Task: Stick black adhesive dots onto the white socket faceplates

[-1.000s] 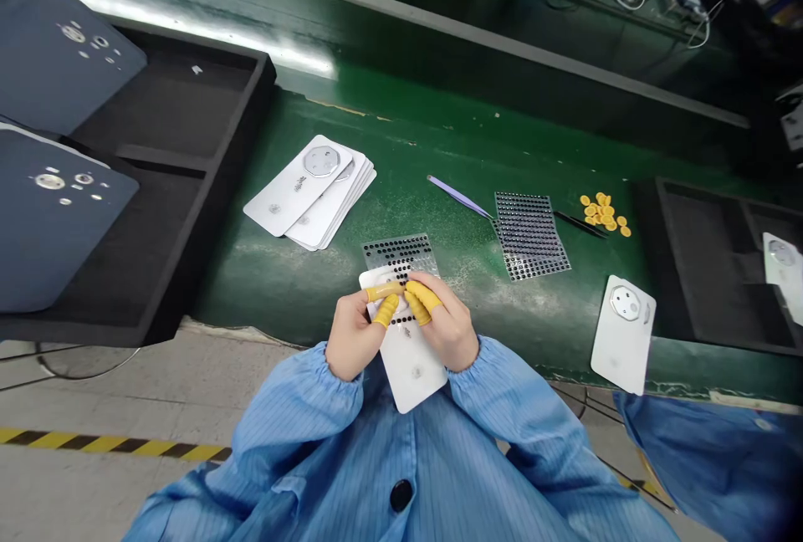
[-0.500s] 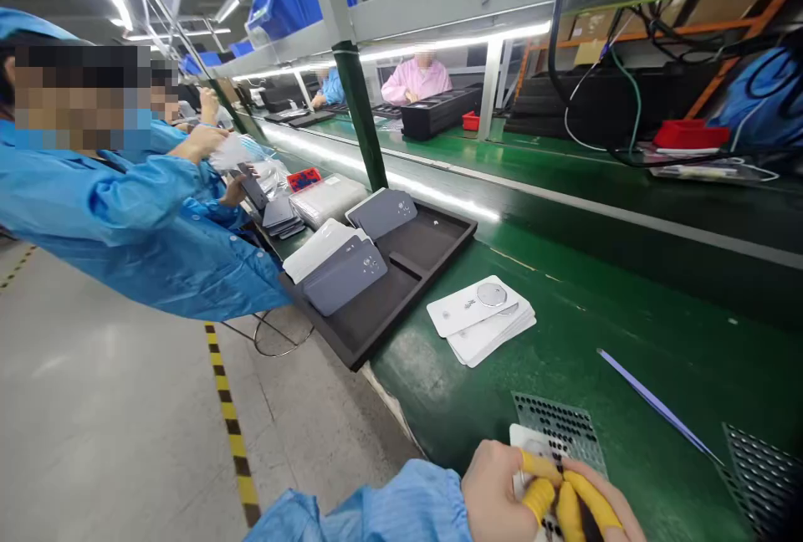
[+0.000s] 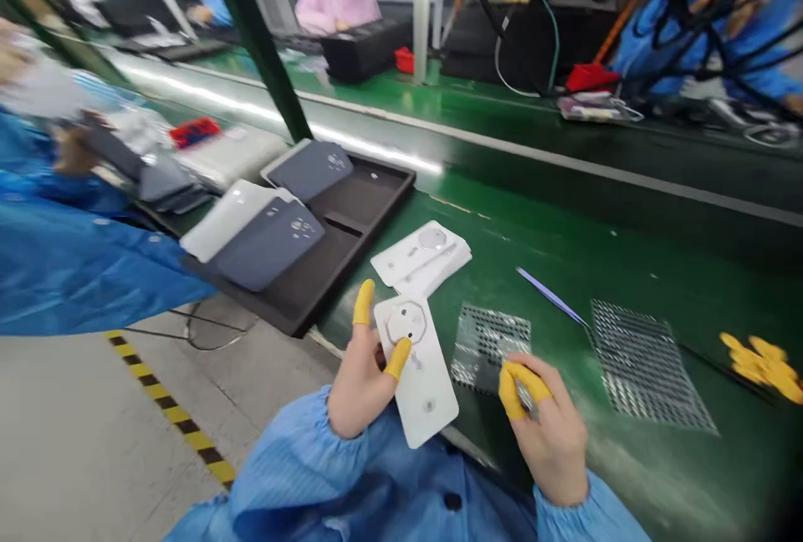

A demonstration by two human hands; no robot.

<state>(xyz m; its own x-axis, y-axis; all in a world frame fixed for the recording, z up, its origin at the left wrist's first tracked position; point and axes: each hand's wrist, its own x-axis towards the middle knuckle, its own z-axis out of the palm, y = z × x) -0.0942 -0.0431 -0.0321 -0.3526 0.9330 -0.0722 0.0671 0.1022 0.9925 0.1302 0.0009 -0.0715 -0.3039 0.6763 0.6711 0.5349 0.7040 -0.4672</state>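
Note:
My left hand (image 3: pixel 370 366), with yellow finger cots, holds a white panel (image 3: pixel 427 391) by its upper left part, the thumb beside a ring with two small black dots. My right hand (image 3: pixel 545 416), also in yellow cots, is pinched over the lower right corner of a perforated sheet (image 3: pixel 489 337); whether something small is between its fingertips I cannot make out. Just behind the held panel lies a stack of white panels (image 3: pixel 427 253). Purple tweezers (image 3: pixel 552 294) rest on the green table, beside a second sheet of black dots (image 3: pixel 646 362).
A black tray (image 3: pixel 370 191) with dark and white panels stands at the left. Yellow finger cots (image 3: pixel 762 365) lie at the far right. A co-worker's blue sleeve (image 3: pixel 81 249) is close on the left, and a green post (image 3: pixel 257 40) rises behind the tray.
The view has swung right and down. My hands have moved apart; the white panel is now lifted toward me in my left hand, with two black dots visible on its ring.

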